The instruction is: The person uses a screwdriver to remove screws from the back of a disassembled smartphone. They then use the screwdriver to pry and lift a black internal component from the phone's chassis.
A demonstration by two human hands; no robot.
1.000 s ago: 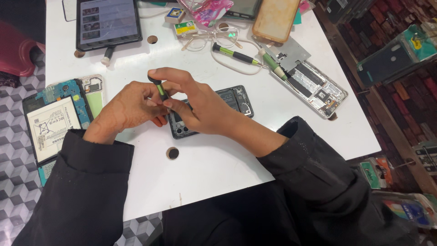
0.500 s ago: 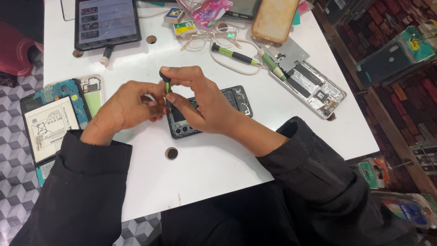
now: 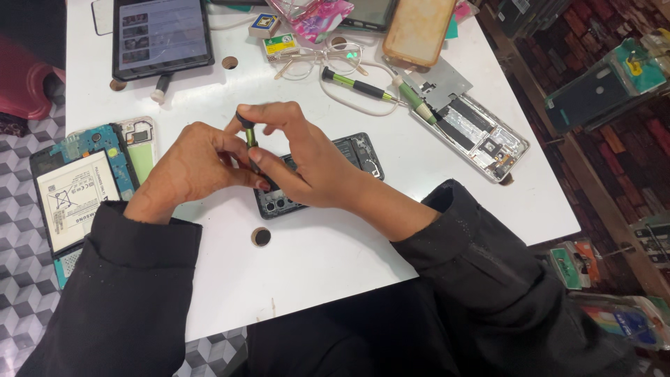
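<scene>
Surface: a white table (image 3: 335, 279) with round holes is filling the view, standing over a grey patterned floor (image 3: 17, 230).
Opened phone (image 3: 349, 157): lying mid-table, back off, partly under both hands.
Screwdriver (image 3: 248, 132): standing upright over the phone's left end (green shaft, black cap).
Right hand (image 3: 307, 164): fingers curling shut around the screwdriver.
Left hand (image 3: 195, 167): pinching its shaft from the phone's left.
Beyond the phone: a tablet (image 3: 162, 35), eyeglasses (image 3: 317, 59) and a second opened handset (image 3: 481, 136) are lying there.
Right of the phone: brick-patterned flooring (image 3: 614, 160) is showing.

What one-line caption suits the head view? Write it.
Both hands, left and right, hold a green screwdriver upright over an opened phone.
</scene>
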